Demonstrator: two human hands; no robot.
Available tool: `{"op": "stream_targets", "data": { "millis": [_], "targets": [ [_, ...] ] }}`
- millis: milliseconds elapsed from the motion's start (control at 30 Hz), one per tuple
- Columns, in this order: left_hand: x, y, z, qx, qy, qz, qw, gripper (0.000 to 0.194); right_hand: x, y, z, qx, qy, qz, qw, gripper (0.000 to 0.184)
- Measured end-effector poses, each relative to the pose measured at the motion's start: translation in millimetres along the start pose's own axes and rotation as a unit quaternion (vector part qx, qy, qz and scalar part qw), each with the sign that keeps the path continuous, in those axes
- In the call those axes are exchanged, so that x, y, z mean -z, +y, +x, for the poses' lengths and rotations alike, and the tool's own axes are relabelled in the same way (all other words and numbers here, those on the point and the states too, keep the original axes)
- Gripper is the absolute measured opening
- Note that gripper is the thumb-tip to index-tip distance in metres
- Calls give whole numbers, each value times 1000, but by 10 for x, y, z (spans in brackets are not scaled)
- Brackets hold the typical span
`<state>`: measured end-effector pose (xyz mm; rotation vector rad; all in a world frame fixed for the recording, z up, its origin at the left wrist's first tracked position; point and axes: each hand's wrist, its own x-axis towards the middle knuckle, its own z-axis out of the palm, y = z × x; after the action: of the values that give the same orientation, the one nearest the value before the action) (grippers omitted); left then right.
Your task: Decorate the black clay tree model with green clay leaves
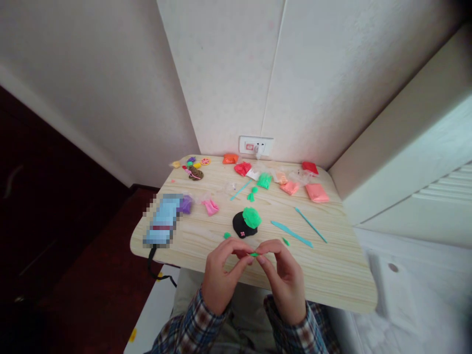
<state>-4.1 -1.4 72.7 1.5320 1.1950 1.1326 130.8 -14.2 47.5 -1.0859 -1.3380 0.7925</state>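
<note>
Shaping step, apparently; left hand (220, 275) and right hand (285, 278) together, pinching 1 green piece (254, 254); next move needs light fingertip pressure.

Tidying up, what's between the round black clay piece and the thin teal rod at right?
A flat teal tool and a green clay sliver, in the head view.

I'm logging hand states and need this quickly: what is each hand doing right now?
Left hand: fingertips closed on a small green piece.
Right hand: fingertips pinching the same piece from the other side.
</note>
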Motion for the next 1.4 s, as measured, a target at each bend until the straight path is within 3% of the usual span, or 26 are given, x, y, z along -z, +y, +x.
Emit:
{"op": "stream_targets", "data": {
  "millis": [267, 567, 767, 933, 1167, 1400],
  "targets": [
    [39, -74, 58, 127, -27, -202, 971, 20, -187, -19, 3, 2, 38, 23, 999, 6],
    [116, -285, 162, 158, 21, -123, 980, 28, -312, -43, 107, -12, 71, -35, 997, 3],
    [210, -396, 253, 163, 74, -107, 978, 35, -89, 78, 147, 23, 120, -112, 986, 10],
    [187, -422, 294, 145, 78, -81, 983, 30, 209, 338, 138, -4, 147, -206, 967, 10],
    [162, -452, 309, 128, 49, -61, 989, 20, 481, 439, 182, -35, 145, -307, 940, 12],
    [163, -492, 321, 97, 33, -49, 994, 11, 564, 469, 281, -89, 117, -384, 911, 11]
  ]
}}
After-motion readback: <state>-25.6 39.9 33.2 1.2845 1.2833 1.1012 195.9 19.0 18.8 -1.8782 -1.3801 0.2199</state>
